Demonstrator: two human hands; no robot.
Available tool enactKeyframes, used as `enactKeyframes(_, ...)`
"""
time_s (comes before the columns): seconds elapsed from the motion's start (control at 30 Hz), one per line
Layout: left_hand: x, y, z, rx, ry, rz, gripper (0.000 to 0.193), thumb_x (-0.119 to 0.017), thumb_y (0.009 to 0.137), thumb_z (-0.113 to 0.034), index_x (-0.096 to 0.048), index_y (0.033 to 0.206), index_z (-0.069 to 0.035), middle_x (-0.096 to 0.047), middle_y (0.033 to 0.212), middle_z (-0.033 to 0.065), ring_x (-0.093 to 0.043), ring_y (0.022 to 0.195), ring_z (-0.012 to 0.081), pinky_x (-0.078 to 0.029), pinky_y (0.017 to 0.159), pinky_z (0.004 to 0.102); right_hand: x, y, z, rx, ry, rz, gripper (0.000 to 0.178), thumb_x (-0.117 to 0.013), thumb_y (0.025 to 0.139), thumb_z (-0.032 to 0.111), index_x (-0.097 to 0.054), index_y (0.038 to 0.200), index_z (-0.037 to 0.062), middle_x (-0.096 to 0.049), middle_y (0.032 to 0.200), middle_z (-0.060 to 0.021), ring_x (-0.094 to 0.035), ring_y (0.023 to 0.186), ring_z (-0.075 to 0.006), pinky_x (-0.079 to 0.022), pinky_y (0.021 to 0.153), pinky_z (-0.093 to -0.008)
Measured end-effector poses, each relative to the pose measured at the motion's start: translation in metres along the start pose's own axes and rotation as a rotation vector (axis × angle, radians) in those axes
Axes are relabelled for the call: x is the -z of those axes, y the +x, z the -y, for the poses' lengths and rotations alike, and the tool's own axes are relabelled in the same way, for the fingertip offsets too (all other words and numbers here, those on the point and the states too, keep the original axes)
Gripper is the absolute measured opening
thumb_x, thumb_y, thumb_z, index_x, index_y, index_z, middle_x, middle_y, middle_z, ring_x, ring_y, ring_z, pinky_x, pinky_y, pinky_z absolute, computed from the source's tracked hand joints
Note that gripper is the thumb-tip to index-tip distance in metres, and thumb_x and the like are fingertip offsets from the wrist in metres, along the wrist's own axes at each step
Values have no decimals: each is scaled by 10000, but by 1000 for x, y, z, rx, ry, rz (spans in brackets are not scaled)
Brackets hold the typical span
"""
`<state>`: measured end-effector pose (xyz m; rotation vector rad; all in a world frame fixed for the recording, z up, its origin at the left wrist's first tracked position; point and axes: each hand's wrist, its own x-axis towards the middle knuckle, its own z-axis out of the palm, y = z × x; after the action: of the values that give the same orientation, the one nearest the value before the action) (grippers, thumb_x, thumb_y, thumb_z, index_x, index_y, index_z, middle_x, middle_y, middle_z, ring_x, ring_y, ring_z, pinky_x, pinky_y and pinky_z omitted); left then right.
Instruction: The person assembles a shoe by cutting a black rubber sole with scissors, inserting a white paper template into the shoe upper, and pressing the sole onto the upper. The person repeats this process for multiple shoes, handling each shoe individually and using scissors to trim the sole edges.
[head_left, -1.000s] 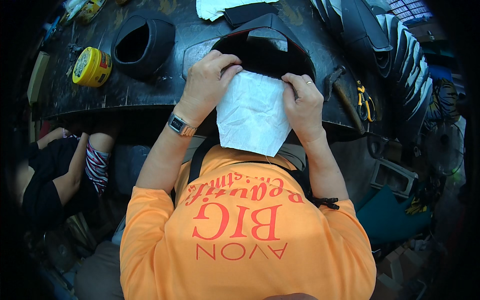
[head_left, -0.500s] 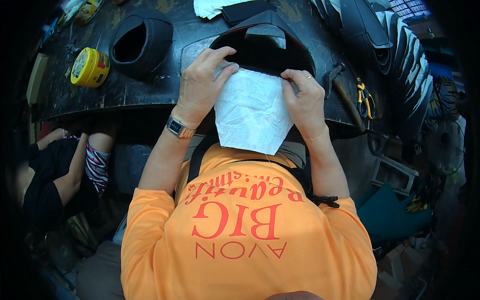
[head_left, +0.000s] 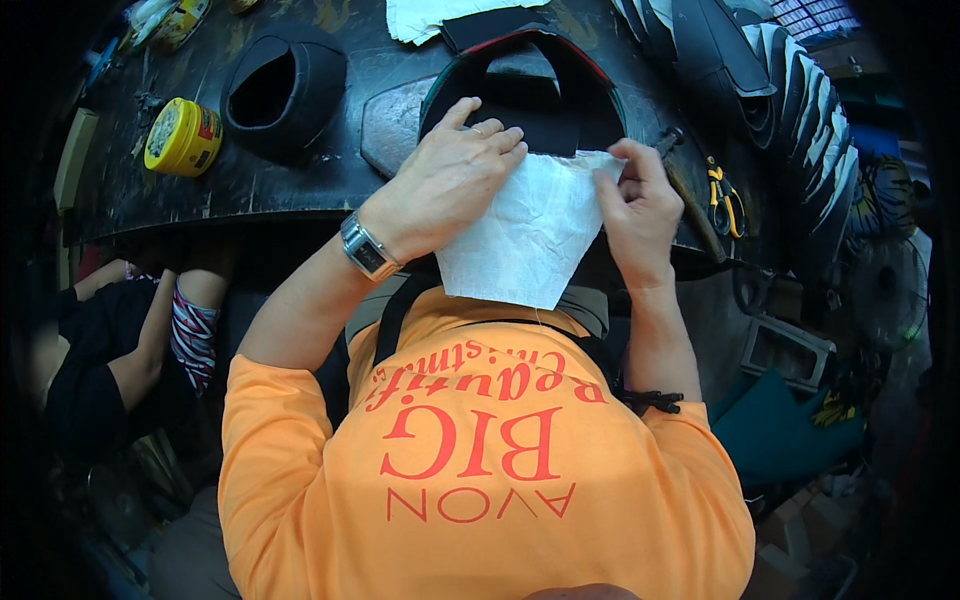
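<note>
A creased white fabric sheet (head_left: 525, 235) hangs over the table's near edge toward my lap. Its upper edge lies against a curved black piece (head_left: 550, 110), hollow inside, with red and green showing along its rim. My left hand (head_left: 450, 175) rests across the sheet's upper left part, index finger stretched out and the other fingers lying over the edge. At the upper right corner, my right hand (head_left: 640, 205) pinches the sheet between thumb and fingers. A grey flat slab (head_left: 390, 125) shows from beneath the black piece.
Left on the dark table (head_left: 150, 205) stand a black hollow rounded piece (head_left: 285, 90) and a yellow tub (head_left: 183, 138). A hammer (head_left: 690, 195) and yellow-black pliers (head_left: 725, 200) lie right, beside stacked black-and-white sheets (head_left: 790, 130). Another person's legs (head_left: 150, 330) show at left.
My left hand has shifted right from pinching the upper left edge to lying over the sheet. My right hand has moved slightly right with the corner. The black piece's opening has changed shape.
</note>
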<state>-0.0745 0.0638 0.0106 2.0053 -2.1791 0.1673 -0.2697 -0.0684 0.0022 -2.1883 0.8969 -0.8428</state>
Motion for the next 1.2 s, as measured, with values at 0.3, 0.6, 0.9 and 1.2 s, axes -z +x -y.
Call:
enactKeyframes(0.3,-26,27,-34,208,-69,-62,399,-630,961,-182,-609,1301,25,-608,1216,163,-566,1145,275,-421,1056,420,11,-6,-11,-312,245,260,180,-771,894,138,-736,985,-13,-683,758,-34,-568,661,-42,-461,602,-216)
enactKeyframes(0.6,-23,5,-27,260,-492,-381,452,-469,1043,-165,-468,1434,62,-463,1487,281,-413,1410,427,-299,1179,487,-1,5,27,-1,862,337,286,-638,946,87,-636,1205,-34,-655,1155,-79,-611,1085,-136,-472,958,-285)
enactKeyframes(0.9,-24,-74,-20,-166,-2565,-553,680,-417,1080,-406,-164,1626,-90,-300,1647,128,-303,1522,265,-181,1279,438,-34,-11,59,892,43,471,690,-631,946,505,-453,1541,205,-335,1644,-99,-254,1542,-319,-142,1260,-510)
enactKeyframes(1.2,-48,-93,-34,23,-2329,-427,546,-389,1086,-359,-320,1530,-49,-384,1572,180,-367,1470,310,-265,1233,456,-38,-25,51,894,2,475,662,-637,958,470,-461,1532,192,-356,1632,-98,-275,1536,-298,-114,1267,-498)
